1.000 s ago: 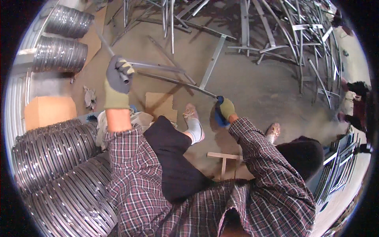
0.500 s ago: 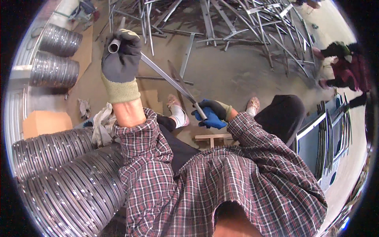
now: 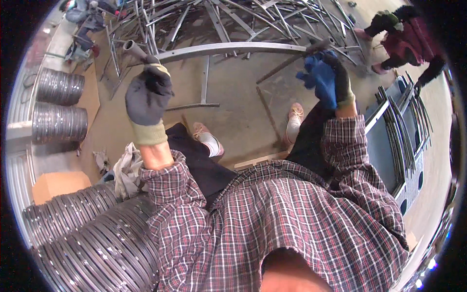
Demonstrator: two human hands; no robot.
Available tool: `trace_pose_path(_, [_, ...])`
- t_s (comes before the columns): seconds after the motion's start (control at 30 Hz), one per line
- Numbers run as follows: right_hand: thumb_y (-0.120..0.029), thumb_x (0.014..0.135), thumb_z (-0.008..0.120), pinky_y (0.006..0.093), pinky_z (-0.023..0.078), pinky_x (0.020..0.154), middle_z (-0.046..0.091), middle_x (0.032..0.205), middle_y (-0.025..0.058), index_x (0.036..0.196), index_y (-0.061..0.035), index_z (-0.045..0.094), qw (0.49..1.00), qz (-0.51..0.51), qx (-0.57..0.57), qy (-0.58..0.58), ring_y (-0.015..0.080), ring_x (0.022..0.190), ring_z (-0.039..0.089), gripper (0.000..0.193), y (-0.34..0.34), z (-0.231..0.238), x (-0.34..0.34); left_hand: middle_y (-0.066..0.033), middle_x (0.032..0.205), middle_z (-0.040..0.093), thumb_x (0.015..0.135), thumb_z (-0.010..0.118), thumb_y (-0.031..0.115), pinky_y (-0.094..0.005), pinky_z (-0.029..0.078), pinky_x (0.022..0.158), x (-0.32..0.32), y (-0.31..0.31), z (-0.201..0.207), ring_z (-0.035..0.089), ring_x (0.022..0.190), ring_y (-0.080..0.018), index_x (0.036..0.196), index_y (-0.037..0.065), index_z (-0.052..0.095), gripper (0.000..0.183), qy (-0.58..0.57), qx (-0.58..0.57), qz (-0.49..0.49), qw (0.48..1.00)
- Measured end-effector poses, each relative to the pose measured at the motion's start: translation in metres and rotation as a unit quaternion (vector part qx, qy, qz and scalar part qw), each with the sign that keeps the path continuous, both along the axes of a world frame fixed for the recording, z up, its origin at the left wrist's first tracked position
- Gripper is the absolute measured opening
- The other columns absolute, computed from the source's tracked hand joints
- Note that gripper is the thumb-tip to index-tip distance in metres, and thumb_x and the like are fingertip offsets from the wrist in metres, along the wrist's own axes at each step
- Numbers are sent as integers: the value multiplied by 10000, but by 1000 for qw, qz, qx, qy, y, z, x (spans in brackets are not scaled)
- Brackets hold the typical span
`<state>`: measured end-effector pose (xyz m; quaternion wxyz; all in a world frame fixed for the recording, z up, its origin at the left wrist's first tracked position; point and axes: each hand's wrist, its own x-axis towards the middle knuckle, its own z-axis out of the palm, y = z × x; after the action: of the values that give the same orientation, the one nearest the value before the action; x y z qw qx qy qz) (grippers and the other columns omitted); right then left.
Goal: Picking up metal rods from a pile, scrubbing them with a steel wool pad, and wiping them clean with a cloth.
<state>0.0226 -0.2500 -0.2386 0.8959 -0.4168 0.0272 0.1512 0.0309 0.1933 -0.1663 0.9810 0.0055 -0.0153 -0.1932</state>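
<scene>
Over the floor (image 3: 243,109), nearer than the heap of metal frames (image 3: 221,22) toward its far edge, a grey metal frame (image 3: 233,47) spanned the hands, one tube clamped in the left hand's (image 3: 147,97) curled fingers, the other touching the right hand's (image 3: 325,80) fingertips (their closure I couldn't tell).

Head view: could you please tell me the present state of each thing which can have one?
Metal frame, raised crosswise above the floor
Left hand, gloved, closed around the frame's left end
Right hand, gloved, at the frame's right end; grip unclear
Second frame, lying on the floor
Metal pile, loose and tangled
Pale cloth, crumpled
Dark rings, packed side by side
</scene>
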Motion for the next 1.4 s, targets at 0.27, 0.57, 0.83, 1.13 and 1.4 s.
trace_pose_path(0.27, [-246,915,646,264,502,619,682,819,44,1011,-19,684,913,-199,-330,-134,125,682,626,250,-6,-28,57,-117,927,558,927,452,33,-371,475,853,-39,-20,-48,547,850,-212,1071,-50,528,183,123,17,-19,992])
trace_pose_path(0.57, [-238,888,597,404,514,643,685,776,168,890,-40,687,715,-262,-627,-163,290,684,667,217,-2,-37,51,-176,1537,302,1007,451,156,-354,213,1189,-111,-15,-77,313,1408,-239,1489,-41,252,558,-16,776,199,598])
trace_pose_path(0.83, [-142,760,734,398,529,735,671,866,226,1075,-6,641,759,-464,-409,-203,364,808,671,356,-50,32,-38,-97,1016,541,990,453,209,-354,458,893,-53,-2,-88,537,940,-197,1279,-31,554,390,-156,799,256,522])
trace_pose_path(1.13, [-343,869,700,369,535,750,704,899,196,1138,-67,663,633,-393,-655,125,299,861,698,388,-246,-92,-244,-113,1001,568,990,469,309,-352,463,836,-66,-35,-87,548,913,-195,1207,-53,575,435,-173,818,334,435])
trace_pose_path(1.4, [-416,852,661,443,497,843,667,984,248,1089,-38,651,629,-112,-715,284,428,969,622,446,-160,-266,-356,-104,1057,571,934,553,376,-378,439,889,-50,-13,-107,548,984,-200,1151,-9,610,446,-49,753,360,549])
